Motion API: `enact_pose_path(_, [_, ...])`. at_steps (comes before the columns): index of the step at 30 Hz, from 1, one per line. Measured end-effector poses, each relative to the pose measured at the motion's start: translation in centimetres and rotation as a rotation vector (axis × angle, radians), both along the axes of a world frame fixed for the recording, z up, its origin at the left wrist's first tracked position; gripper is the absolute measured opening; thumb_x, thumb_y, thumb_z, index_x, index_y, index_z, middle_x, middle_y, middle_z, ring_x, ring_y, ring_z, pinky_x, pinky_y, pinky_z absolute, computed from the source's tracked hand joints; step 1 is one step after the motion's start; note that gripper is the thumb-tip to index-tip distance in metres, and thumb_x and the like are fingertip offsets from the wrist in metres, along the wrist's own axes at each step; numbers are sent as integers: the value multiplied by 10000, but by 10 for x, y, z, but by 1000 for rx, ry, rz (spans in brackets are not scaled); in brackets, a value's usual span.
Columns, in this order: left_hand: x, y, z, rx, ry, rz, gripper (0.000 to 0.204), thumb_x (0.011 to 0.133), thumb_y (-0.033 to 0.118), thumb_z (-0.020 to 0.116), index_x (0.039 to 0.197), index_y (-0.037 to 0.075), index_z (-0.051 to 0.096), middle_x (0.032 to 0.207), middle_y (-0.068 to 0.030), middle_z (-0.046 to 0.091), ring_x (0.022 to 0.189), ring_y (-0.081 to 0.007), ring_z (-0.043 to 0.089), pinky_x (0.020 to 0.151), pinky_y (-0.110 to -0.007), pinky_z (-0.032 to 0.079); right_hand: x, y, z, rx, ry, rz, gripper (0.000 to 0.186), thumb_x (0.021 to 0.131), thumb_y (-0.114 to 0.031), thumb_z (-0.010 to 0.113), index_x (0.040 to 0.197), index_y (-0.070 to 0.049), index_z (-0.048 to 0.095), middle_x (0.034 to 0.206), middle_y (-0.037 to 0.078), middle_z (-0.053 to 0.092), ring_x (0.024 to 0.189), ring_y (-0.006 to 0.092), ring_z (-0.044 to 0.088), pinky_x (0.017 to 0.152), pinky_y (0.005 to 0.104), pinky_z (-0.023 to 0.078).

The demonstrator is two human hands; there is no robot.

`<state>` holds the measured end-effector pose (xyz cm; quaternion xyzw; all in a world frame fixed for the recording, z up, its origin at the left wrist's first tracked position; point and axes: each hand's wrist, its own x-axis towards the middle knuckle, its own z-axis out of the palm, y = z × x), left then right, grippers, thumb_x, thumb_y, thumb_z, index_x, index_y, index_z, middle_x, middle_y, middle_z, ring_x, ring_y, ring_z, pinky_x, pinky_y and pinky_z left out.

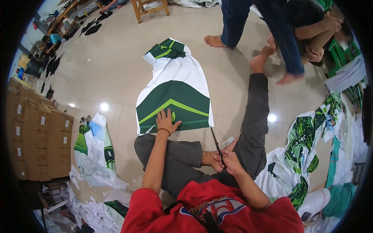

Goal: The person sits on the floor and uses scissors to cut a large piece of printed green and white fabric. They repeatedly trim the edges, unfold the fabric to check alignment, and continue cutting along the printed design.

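Left hand flat on fabric panel edge, right hand grip clamped on scissors

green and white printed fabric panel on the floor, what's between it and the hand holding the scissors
In the head view, the person's own folded grey-trousered leg and bare floor lie between the green and white fabric panel and the right hand gripping black scissors.

green-white fabric panel flat on floor

Even, bright indoor light; fisheye frame with black corners.
Overhead lamps leave three small glare spots on the glossy floor. Shadows soft, under legs. Centre sharp; straight lines bow and detail smears toward the rim.
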<state>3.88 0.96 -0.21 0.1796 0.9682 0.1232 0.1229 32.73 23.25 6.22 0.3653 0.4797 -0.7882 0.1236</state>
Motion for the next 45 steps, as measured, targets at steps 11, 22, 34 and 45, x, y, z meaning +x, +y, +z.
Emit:
enact_pose_path(11, [100, 98, -13, 360, 145, -446, 507, 792, 256, 725, 1243, 58, 606, 1269, -141, 558, 1212, -318, 493, 991, -483, 418, -24, -4, 1, -90, -98, -78, 312, 830, -272, 797, 825, -58, 570, 679, 16, 539, 479, 85, 460, 374, 228, 302])
enact_pose_path(22, [87, 97, -26, 411, 303, -341, 295, 814, 167, 646, 1091, 70, 683, 1098, -72, 601, 1079, -284, 543, 902, -453, 447, -37, 2, 1, -96, -205, -54, 335, 800, -267, 814, 841, -73, 544, 674, 20, 543, 446, 75, 440, 344, 217, 290])
enact_pose_path(34, [87, 97, -26, 387, 370, -397, 280, 764, 213, 703, 1003, 68, 698, 1019, -75, 617, 1010, -275, 556, 838, -433, 433, -39, 2, -2, -54, -200, -73, 377, 797, -302, 812, 868, -71, 523, 665, 7, 521, 431, 65, 424, 334, 219, 275])
enact_pose_path(45, [87, 97, -20, 417, 357, -412, 241, 784, 199, 712, 992, 78, 699, 983, -61, 613, 976, -261, 565, 830, -426, 436, -48, -11, -14, 0, -239, -103, 409, 790, -289, 838, 924, -75, 516, 656, -5, 503, 426, 55, 403, 331, 204, 278])
